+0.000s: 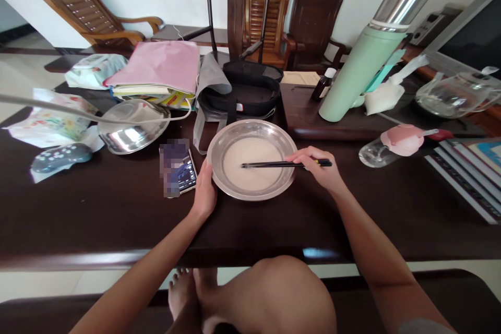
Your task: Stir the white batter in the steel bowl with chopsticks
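Observation:
A round metal bowl [287, 180] stands on the dark wooden table in front of me, holding a milky off-white liquid [258, 180]. My left hand [205, 188] grips the bowl's left rim, thumb at the edge and fingers down its outer side. In my right hand [319, 167] is a pair of black chopsticks [270, 164], held nearly level over the right rim. Their tips reach the liquid near the middle of the bowl. Just left of my left hand lies a phone [183, 172] with its screen lit.
Left of the phone sit a second metal bowl [135, 128] and a grey-blue object with white dots [61, 157]. Behind are a black bag [242, 88] and a pink folder [160, 65]. A green thermos [360, 62], a pink-lidded bottle [399, 141] and books [465, 177] stand right.

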The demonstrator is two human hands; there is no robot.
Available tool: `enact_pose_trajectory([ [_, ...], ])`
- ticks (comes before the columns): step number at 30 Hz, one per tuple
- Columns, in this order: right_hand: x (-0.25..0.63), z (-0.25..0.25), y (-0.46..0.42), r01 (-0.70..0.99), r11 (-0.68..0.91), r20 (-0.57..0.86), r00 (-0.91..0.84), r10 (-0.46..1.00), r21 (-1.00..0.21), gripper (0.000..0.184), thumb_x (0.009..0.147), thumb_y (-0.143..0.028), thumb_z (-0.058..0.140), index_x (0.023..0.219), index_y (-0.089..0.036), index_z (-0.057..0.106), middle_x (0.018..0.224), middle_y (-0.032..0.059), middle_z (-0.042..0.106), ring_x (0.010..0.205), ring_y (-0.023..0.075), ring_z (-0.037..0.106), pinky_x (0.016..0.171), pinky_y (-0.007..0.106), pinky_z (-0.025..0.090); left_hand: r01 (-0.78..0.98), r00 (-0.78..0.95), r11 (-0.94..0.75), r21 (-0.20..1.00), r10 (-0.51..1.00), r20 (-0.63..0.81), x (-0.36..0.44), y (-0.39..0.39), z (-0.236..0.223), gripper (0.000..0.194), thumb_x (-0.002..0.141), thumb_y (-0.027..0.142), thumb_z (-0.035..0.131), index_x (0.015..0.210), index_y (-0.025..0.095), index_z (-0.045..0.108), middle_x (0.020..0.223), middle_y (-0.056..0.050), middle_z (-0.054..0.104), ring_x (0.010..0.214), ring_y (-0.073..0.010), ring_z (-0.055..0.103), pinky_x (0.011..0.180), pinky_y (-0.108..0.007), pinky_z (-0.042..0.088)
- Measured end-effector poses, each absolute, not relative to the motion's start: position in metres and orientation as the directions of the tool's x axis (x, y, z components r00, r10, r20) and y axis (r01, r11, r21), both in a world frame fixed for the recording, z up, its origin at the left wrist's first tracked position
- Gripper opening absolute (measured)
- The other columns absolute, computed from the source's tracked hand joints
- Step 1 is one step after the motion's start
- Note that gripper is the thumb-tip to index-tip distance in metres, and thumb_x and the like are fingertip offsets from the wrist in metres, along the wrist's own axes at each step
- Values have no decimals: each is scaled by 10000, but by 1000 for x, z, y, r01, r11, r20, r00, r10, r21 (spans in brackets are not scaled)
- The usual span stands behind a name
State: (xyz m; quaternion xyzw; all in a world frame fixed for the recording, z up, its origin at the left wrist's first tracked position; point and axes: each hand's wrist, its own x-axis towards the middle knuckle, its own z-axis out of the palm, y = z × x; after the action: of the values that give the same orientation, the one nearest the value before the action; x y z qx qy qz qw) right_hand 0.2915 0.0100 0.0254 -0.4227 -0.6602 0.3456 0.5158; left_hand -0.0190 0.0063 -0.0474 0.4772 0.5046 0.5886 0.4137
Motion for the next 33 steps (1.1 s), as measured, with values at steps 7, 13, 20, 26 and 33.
enact_pose_trajectory([
  [7, 302, 24, 12, 112, 414, 420, 41, 906, -903, 419, 987, -523, 705, 673, -251, 762, 751, 36, 832, 724, 207, 796, 693, 346, 613, -60, -214, -133, 989, 970, 118, -16, 5, -41, 492, 1044, 532, 536, 1373, 225, 733, 1557, -79, 650, 1550, -333, 487, 1344, -491, 301],
  [13, 294, 21, 12, 152, 404, 391, -110, 914, -902, 358, 953, -545, 740, 741, -264, 804, 838, 40, 862, 834, 234, 826, 777, 376, 651, -40, -219, -139, 990, 968, 127, -17, 6, -43, 517, 1032, 580, 545, 1372, 240, 735, 1513, -64, 684, 1545, -324, 493, 1340, -476, 314],
  [20, 300, 27, 12, 166, 431, 436, -3, 900, -887, 374, 977, -525, 720, 722, -260, 792, 814, 39, 853, 796, 221, 817, 750, 360, 633, -81, -220, -119, 990, 970, 99, -16, 6, -42, 469, 1026, 522, 560, 1358, 244, 740, 1540, -58, 666, 1553, -326, 487, 1355, -501, 279],
  [26, 301, 21, 12, 68, 431, 425, -87, 901, -900, 381, 992, -492, 711, 701, -256, 784, 773, 34, 844, 755, 213, 807, 717, 354, 631, -54, -211, -128, 990, 971, 114, -17, 6, -44, 498, 1034, 545, 535, 1379, 242, 728, 1546, -68, 661, 1550, -331, 492, 1346, -504, 297],
  [33, 294, 23, 12, 195, 457, 442, -117, 889, -868, 296, 966, -505, 737, 800, -278, 830, 898, 33, 876, 860, 224, 832, 801, 367, 652, -75, -226, -113, 991, 970, 94, -17, 6, -42, 475, 1014, 514, 567, 1358, 236, 741, 1542, -67, 665, 1540, -345, 504, 1347, -531, 292],
])
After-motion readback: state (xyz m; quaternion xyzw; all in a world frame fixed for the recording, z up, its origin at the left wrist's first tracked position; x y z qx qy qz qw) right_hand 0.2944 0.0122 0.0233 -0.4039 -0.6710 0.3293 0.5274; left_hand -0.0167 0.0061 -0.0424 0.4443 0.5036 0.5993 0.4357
